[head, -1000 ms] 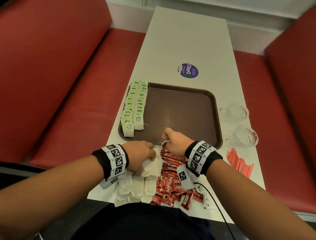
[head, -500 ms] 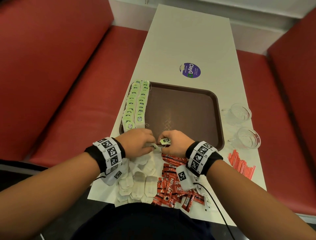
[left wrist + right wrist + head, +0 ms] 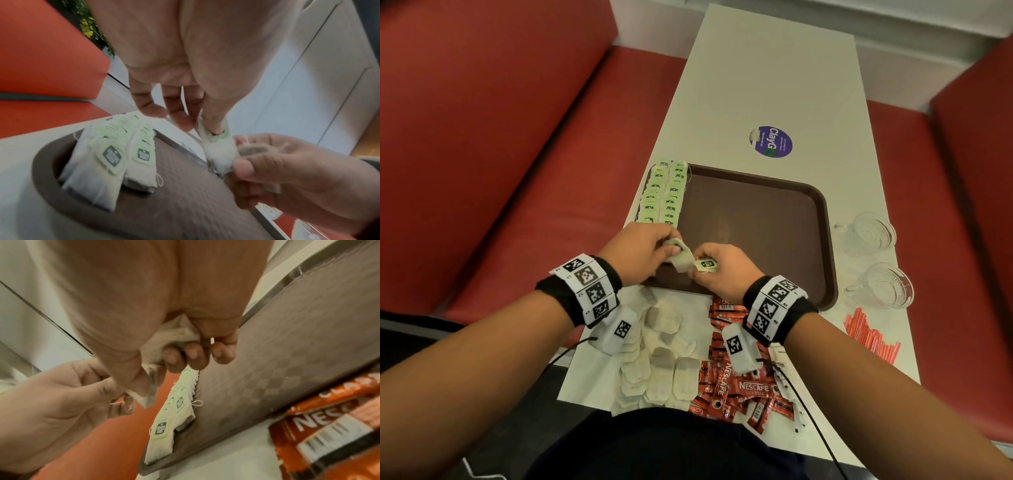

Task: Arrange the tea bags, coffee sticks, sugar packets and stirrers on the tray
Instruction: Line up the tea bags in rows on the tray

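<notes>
Head view: one tea bag [image 3: 683, 261] is pinched by the left hand [image 3: 643, 251] above the tray's [image 3: 822, 219] near edge, while its green tag [image 3: 706, 264] is gripped by the right hand [image 3: 726, 270].

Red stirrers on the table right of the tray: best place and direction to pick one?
Judging by the head view, pinch a red stirrer near its middle from above with the right hand. They lie flat in a fanned bunch on the table, outer ones most exposed, so take an edge one first.
</notes>
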The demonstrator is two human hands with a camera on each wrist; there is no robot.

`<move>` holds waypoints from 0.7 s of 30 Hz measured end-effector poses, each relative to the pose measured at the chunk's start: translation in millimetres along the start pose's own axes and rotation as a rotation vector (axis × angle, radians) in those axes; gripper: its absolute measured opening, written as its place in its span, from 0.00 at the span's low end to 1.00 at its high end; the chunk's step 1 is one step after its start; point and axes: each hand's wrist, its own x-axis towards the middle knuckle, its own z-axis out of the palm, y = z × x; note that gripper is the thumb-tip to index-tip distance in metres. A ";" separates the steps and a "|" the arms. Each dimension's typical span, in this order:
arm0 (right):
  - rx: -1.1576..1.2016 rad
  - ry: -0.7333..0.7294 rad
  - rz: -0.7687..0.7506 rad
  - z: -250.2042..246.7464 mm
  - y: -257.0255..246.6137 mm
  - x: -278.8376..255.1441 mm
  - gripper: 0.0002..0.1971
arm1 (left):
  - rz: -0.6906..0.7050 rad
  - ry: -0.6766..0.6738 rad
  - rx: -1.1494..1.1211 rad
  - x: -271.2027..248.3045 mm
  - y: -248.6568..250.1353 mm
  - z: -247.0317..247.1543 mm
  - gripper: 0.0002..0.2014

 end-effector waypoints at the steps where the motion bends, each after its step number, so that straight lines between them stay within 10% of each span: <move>1: -0.009 0.004 0.015 -0.3 0.8 0.1 0.03 | -0.046 0.000 0.032 4.6 -4.5 -1.8 0.04; 7: -0.040 -0.058 0.090 -3.4 4.3 -2.7 0.07 | -0.149 -0.304 0.363 30.2 -25.0 8.7 0.11; 21: 0.179 -0.105 0.120 -9.1 7.7 -17.5 0.21 | -0.327 -0.086 0.581 49.3 -10.3 30.8 0.22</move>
